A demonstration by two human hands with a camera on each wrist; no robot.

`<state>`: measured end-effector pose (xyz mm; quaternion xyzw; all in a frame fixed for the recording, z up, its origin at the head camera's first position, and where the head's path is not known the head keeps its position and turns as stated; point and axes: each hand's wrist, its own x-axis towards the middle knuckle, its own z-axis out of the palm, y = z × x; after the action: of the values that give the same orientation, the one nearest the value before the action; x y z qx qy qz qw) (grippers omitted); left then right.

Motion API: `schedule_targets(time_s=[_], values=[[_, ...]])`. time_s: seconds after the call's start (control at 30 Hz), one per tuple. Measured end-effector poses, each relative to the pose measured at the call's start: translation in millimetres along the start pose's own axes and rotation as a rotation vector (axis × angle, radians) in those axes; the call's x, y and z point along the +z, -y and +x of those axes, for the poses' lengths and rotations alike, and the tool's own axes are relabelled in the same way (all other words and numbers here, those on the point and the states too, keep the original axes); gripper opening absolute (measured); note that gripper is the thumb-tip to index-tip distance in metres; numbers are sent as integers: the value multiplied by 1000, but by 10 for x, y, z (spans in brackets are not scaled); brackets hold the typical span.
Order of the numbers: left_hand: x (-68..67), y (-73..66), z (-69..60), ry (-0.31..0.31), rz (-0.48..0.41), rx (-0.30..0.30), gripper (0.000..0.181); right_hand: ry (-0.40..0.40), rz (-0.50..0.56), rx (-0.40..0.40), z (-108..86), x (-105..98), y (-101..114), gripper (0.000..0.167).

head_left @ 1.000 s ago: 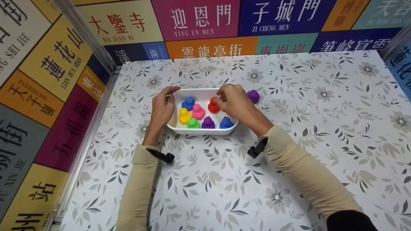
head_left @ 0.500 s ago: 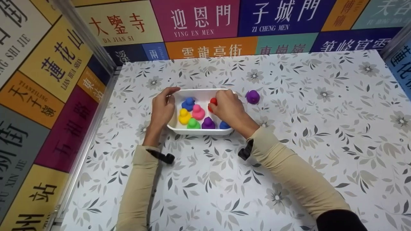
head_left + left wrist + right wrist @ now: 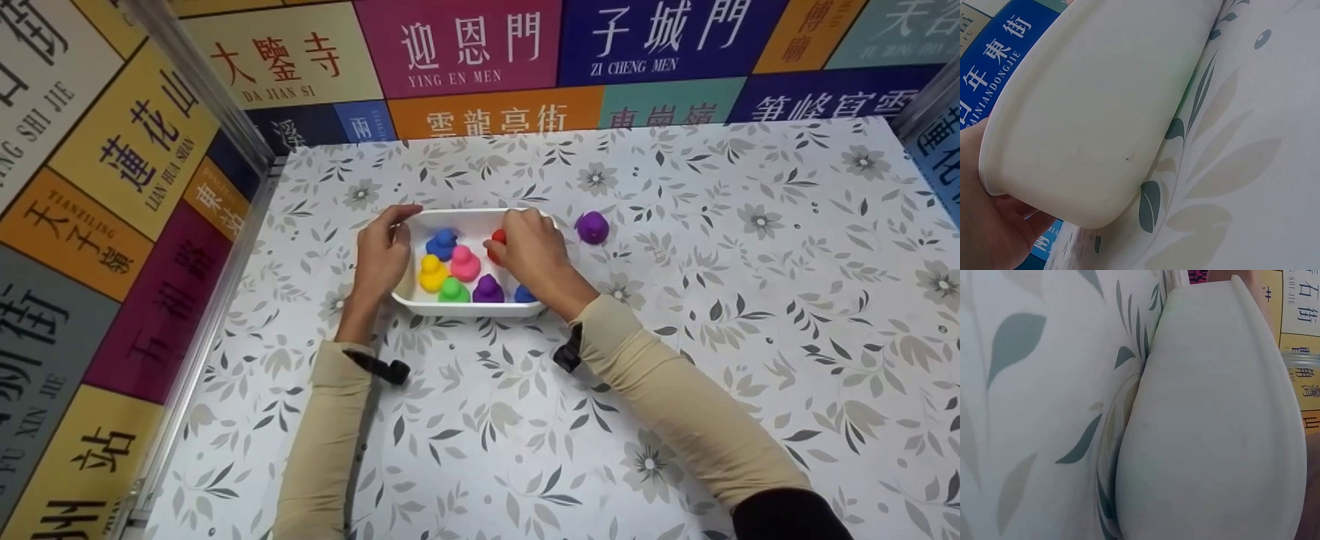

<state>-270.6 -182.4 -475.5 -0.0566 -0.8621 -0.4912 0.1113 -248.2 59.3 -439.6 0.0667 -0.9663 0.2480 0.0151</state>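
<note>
**Pinching the red duck (image 3: 499, 237) while steadying the white tray (image 3: 469, 310)**

I am judging the red duck to be light, soft and springy, most likely hollow rubber or vinyl. It is hardly looking fragile, but its smooth, rounded shape could be slipping away if I am squeezing only the curved head. The body below the head is looking like the surest place to be holding, with thumb and fingers pressing gently from opposite sides. The white tray is looking stiff and light, likely to be sliding under a push, and its flared rim is offering a good hold.

My right grip (image 3: 536, 251) is hanging over the right part of the white tray, its fingers curling downward. The red duck is sitting inside the tray, at the left edge of that grip and partly hidden by it; I am apparently pinching it, though my fingertips are not all showing. My left grip (image 3: 384, 251) is holding the rim at the tray's left end.

Left of the red duck, the pink duck (image 3: 465, 264) is sitting nearest the middle, with a blue duck (image 3: 442, 244) lying far left and the yellow duck (image 3: 433, 274) nearer. Along the near wall, the green duck (image 3: 454, 291) and a purple duck (image 3: 489, 289) are sitting side by side, while a second blue duck (image 3: 523, 294) is peeking out beside my right grip. A second purple duck (image 3: 593, 228) is resting on the worktop (image 3: 465, 450), just right of the tray.
</note>
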Motion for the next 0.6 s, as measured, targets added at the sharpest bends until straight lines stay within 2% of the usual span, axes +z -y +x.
schedule_targets(time_s=[0.3,0.6], values=[[9,-4,1,-8,12,-2,38,3,42,11,25,-47,-35,23],[1,-3,3,-8,10,5,38,52,145,-33,7,-122,-107,17]])
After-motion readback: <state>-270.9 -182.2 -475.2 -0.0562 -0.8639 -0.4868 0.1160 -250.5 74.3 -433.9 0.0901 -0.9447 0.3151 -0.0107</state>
